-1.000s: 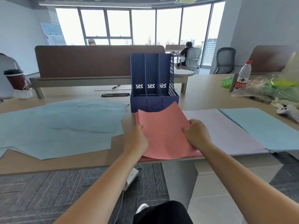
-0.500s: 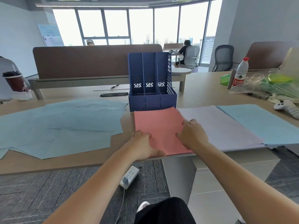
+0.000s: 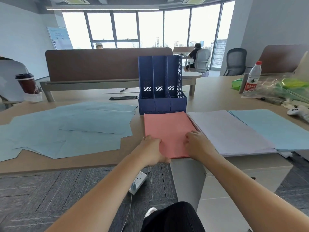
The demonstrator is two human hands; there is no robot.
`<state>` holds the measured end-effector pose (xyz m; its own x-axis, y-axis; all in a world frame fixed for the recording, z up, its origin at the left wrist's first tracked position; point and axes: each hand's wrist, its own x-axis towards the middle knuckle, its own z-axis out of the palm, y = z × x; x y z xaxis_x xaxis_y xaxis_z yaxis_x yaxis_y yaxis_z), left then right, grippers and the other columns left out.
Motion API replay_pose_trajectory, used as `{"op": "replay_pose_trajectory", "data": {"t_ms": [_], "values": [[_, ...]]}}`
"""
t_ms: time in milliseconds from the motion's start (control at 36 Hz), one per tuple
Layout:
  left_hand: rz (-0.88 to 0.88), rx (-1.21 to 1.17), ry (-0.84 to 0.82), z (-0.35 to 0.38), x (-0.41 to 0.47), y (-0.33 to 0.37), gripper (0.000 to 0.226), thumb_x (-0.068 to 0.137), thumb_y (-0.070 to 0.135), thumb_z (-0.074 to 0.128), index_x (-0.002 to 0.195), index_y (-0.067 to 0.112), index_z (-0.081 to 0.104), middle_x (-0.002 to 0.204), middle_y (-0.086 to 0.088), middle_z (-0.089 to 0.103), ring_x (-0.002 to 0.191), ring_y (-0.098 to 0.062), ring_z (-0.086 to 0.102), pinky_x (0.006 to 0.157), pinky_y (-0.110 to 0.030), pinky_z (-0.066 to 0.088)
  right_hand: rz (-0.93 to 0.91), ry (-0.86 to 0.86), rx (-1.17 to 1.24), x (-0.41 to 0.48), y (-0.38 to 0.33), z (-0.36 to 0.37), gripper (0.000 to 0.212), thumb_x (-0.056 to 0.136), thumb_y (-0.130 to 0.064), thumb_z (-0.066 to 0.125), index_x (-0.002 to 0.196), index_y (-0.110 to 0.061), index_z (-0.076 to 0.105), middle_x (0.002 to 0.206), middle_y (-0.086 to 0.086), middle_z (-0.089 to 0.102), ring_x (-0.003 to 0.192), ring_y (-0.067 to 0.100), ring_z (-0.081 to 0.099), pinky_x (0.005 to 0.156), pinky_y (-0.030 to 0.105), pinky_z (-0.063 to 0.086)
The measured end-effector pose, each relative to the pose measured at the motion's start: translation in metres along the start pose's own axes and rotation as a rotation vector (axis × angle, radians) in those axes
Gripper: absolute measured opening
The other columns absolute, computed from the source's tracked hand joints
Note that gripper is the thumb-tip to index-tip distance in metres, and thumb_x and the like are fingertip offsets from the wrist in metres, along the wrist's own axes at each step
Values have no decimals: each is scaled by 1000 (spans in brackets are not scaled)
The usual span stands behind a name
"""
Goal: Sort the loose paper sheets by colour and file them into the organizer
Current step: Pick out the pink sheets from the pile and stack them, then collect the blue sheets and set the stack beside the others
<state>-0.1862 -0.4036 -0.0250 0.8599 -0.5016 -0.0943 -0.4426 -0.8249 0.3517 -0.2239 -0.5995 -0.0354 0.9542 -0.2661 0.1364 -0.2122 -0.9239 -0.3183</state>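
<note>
Paper first: pink stack (image 3: 168,131), squared up, flat at the near edge of the desk (image 3: 214,97), dead ahead at 12 o'clock, far edge just in front of the blue organizer (image 3: 161,91), maybe touching its base. Near edge poking slightly past the desk lip.

Grip-wise: left hand (image 3: 151,150) at the stack's 7 o'clock corner, fingers on top, thumb along the near edge, looks like a pinch on that corner. At 5 o'clock, right hand (image 3: 198,143), fingers bent with tips on the top sheet; can't tell if pinching anything or just pressing down.

Handling guess: light, floppy, slick sheet to sheet, so likely to fan out or droop if lifted by one corner. Better to take both long sides near the middle, squeeze the whole thickness and keep a slight bow for stiffness. Probably worth tapping square before dropping into a slot. Easy to crease, so no hard clamping.

Outward from there: lilac stack (image 3: 225,131) at 3 o'clock, right beside the pink, then light blue stack (image 3: 270,128) next along, edge over the lilac by the look of it. At 9 o'clock, blue-grey sheets (image 3: 75,128), loose and overlapping, not yet gathered. Nothing showing in the organizer slots, so filing apparently not started. Farther off, water bottle (image 3: 252,77) at 2 o'clock, coffee cup (image 3: 27,83) at 10.
</note>
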Motion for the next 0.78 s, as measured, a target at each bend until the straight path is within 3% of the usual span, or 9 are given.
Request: {"op": "replay_pose_trajectory", "data": {"t_ms": [139, 250, 333, 472, 611, 722, 778], "values": [[4, -17, -2, -1, -4, -1, 103, 67, 66, 76, 149, 18, 35, 148, -7, 34, 138, -26, 31, 112, -44, 34, -39, 21, -108, -3, -9, 2, 28, 94, -11, 42, 116, -15, 60, 120, 3, 58, 121, 25, 49, 103, 39, 37], [15, -79, -5, -10, -9, -2, 106, 67, 76, 68, 149, 18, 34, 150, -6, 33, 138, -25, 34, 113, -44, 34, 20, 43, -147, -4, -24, -1, 33, 96, -25, 45, 125, -21, 58, 132, 0, 55, 133, 25, 42, 112, 48, 27], [38, -182, 53, -18, -16, -7, 95, 74, 72, 66, 148, 18, 38, 153, -3, 34, 134, -22, 42, 111, -41, 36, 7, 86, -166, -5, -36, -4, 36, 96, -33, 44, 127, -19, 58, 133, 5, 54, 130, 27, 44, 109, 44, 35], [24, -278, 195, -37, -23, -27, 66, 87, 55, 64, 140, 18, 49, 142, -1, 50, 120, -19, 54, 91, -30, 40, -111, 135, -20, -6, -74, -7, 36, 99, -29, 48, 130, -14, 58, 136, 5, 54, 126, 24, 47, 106, 35, 39], [-5, -295, 298, -62, -31, -59, 45, 91, 42, 64, 128, 16, 59, 134, -3, 57, 119, -19, 55, 92, -28, 41, -172, 65, 102, -1, -121, -1, 33, 99, -25, 50, 129, -15, 58, 138, 2, 53, 126, 22, 48, 102, 35, 41], [-61, -237, 314, -81, -33, -99, 46, 91, 47, 59, 128, 21, 59, 135, 1, 55, 112, -18, 61, 95, -31, 46, -199, -30, 158, 13, -167, 9, 34, 98, -17, 46, 128, -12, 60, 130, 6, 56, 119, 27, 53, 98, 35, 46], [-98, -200, 323, -90, -33, -122, 46, 91, 49, 57, 128, 23, 58, 136, 2, 54, 116, -17, 58, 97, -33, 46, -219, -40, 136, 25, -188, 17, 35, 100, -22, 48, 132, -13, 59, 134, 2, 55, 120, 25, 53, 100, 34, 45]]}}
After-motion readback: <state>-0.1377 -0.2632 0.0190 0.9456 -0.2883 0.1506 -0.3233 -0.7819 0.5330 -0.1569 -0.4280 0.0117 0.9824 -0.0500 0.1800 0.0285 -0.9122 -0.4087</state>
